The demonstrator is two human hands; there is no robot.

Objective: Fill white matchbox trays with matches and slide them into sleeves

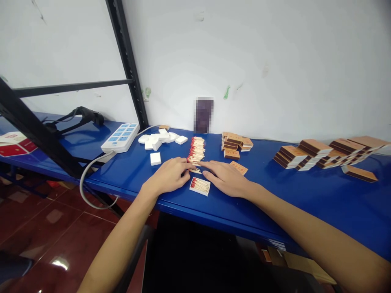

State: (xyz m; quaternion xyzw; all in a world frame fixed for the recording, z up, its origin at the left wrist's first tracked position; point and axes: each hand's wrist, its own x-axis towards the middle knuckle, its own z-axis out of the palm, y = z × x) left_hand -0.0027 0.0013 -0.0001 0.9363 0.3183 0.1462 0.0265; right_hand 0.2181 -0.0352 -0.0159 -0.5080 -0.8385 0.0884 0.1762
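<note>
Head view: matches [197,149] on blue table [336,199], white wall [275,61] behind.

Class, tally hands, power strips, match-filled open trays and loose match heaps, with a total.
Bare left hand, right hand: 2
White rectangular power strip: 1
Open white match-filled tray: 1
Loose heap of red-headed matches: 1
Total: 5

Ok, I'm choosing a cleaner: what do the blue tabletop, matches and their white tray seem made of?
Blue tabletop: probably painted metal, with a glossy sheen. Matches: likely wood, pale matte sticks with red heads. White tray: perhaps matte card, given its thin walls, though plastic is possible.
</note>
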